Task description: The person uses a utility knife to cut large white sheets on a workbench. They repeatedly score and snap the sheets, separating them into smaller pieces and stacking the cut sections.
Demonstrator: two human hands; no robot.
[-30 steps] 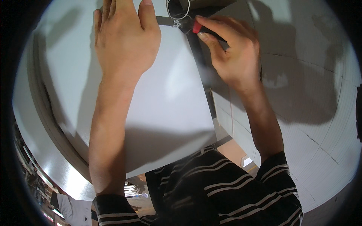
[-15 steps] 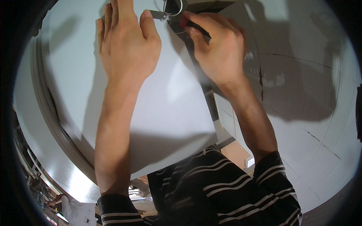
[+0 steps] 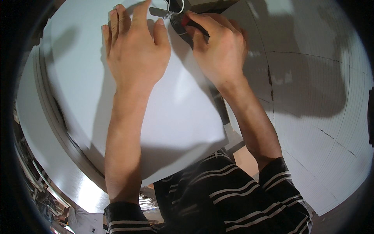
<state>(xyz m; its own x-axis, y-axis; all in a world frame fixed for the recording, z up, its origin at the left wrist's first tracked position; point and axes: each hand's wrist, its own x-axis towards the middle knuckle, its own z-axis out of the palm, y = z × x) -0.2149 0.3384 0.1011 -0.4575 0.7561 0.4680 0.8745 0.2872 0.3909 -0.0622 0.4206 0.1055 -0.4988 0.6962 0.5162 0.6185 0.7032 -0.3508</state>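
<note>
My left hand (image 3: pixel 138 54) lies on a smooth white sheet (image 3: pixel 179 113), palm down with its fingers stretched out. At the sheet's far right edge, my right hand (image 3: pixel 220 46) is closed round a tool with a red-and-black handle (image 3: pixel 184 20). Most of that handle is hidden by my fingers, so its exact kind cannot be told. A flat grey strip (image 3: pixel 157 12) and a small clear, shiny piece (image 3: pixel 168 15) lie in line with it, close to my left thumb. Behind them a thin white loop (image 3: pixel 181 5) runs out at the top of the view.
Stacked white sheets or boards (image 3: pixel 311 156) with fine edge lines fill the right side. A dark gap (image 3: pixel 222 107) separates them from the white sheet. Along the left runs a curved grey rim (image 3: pixel 58 124). A brown carton-like surface (image 3: pixel 245 160) shows below my right forearm.
My left hand has shifted slightly right and toward me, its index finger lifting a little. My right hand, still holding the tool, has moved slightly left.
</note>
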